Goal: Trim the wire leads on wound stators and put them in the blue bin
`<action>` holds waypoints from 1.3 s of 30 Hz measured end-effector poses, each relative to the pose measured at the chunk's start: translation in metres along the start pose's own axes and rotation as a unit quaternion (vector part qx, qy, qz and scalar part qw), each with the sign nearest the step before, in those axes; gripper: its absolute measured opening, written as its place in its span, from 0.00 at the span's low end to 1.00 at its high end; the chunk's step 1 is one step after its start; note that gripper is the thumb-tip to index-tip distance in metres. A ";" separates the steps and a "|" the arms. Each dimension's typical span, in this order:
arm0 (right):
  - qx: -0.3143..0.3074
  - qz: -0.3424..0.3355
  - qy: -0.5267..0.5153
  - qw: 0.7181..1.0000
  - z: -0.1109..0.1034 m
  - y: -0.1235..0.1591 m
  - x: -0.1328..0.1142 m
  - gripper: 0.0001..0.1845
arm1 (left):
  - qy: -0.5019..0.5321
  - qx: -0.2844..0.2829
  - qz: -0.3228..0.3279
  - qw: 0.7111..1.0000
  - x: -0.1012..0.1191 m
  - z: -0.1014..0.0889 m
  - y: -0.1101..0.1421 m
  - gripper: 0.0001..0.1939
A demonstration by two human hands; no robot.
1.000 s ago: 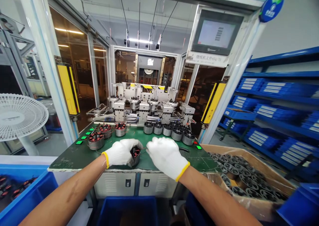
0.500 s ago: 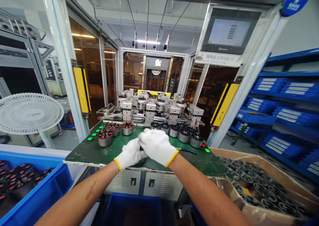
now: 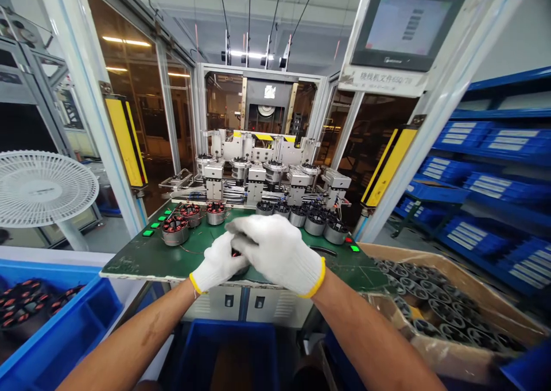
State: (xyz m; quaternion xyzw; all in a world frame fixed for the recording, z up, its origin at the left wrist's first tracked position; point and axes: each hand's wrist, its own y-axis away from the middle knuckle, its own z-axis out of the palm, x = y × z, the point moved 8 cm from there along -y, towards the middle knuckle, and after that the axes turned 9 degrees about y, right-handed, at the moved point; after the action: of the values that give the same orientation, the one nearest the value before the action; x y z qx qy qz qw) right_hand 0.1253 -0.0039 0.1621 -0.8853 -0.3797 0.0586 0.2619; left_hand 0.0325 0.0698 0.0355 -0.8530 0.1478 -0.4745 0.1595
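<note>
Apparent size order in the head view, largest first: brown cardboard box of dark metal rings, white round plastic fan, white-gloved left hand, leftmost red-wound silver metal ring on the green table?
1. Cardboard box
2. Fan
3. Left hand
4. Red-wound ring

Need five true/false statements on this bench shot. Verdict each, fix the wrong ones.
1. The left hand and right hand wear white gloves with yellow cuffs. True.
2. The hands are wide apart. False: they overlap at the front of the bench, around a mostly hidden core.
3. Three red-topped cores stand on the left part of the bench. True.
4. The fan is on the right of the view. False: it is on the left.
5. The screen is at the upper right of the view. True.
</note>
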 end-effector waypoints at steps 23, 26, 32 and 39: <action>-0.142 0.289 -0.331 0.887 0.115 0.050 0.055 0.14 | 0.111 -0.055 0.064 0.990 0.002 0.004 -0.001 0.12; -0.061 0.270 -0.244 0.929 0.111 0.049 0.054 0.13 | 0.109 -0.049 0.087 0.989 0.008 0.004 -0.001 0.11; -0.043 0.064 0.135 0.988 0.088 0.042 0.005 0.13 | 0.099 -0.063 0.117 0.986 0.013 0.003 0.001 0.11; -0.112 0.066 0.289 0.949 0.075 0.036 0.016 0.17 | 0.107 -0.059 0.091 0.988 0.014 0.001 0.004 0.09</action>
State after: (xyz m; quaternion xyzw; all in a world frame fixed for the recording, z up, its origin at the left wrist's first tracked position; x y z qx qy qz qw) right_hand 0.1365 0.0180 0.0812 -0.9112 -0.2322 -0.2252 0.2550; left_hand 0.0404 0.0610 0.0442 -0.7881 0.2690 -0.5370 0.1347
